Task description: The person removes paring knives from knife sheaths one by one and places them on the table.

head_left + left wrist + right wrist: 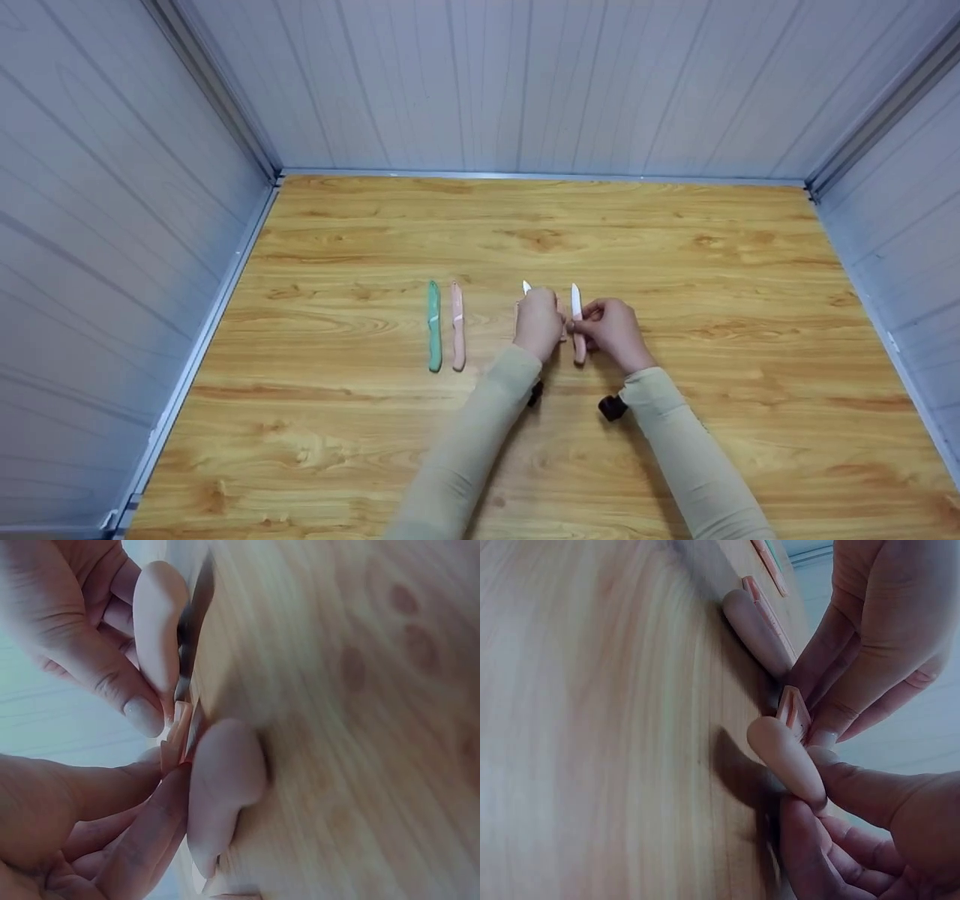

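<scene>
My right hand [616, 334] pinches the pink handle of a paring knife [577, 322], whose white blade points away from me. In the right wrist view that knife's handle [787, 757] is tilted above the table. My left hand [538, 322] pinches a pink blade sheath [175, 736] between thumb and fingers, close beside the right hand's fingers. Beside the left hand lies a second pink-handled knife [225, 787]; its white blade tip [526, 286] shows past the hand in the head view. Another pink sheath [761, 604] lies along that knife, mostly hidden from above.
To the left, a green knife [434, 326] and a pink knife [458, 326] lie side by side with covered blades. They rest on a wood-grain table [712, 247] bounded by pale panel walls [487, 90] at the back and both sides.
</scene>
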Demonstrator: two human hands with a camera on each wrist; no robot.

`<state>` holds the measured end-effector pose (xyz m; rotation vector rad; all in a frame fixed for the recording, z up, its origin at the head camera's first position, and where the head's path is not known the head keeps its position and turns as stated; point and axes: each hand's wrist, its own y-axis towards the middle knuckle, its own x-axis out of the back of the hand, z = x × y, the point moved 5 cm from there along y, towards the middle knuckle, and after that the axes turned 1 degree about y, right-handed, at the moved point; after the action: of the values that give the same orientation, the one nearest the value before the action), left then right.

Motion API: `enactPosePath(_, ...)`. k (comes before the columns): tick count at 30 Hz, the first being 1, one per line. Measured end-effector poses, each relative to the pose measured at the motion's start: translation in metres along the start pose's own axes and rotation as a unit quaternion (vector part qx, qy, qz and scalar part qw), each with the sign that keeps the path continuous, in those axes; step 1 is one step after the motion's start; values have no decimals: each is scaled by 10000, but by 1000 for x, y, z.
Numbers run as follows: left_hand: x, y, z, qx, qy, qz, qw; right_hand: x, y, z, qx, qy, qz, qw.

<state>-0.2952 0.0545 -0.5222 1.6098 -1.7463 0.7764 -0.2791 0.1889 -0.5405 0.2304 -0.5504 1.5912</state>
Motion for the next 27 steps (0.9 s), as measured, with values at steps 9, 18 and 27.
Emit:
enactPosePath(9, -1, -3, 0, -37, -45, -85, 9999, 1, -2, 2, 98, -89, -82, 9999)
enactPosePath(18, 1, -6, -1, -99, 65, -104, 9999, 0, -3, 3, 90, -266, -114, 9995)
enactPosePath(27, 1, -6, -1, -73, 142, -118, 9998, -1, -3, 2, 95, -224, -116, 9996)
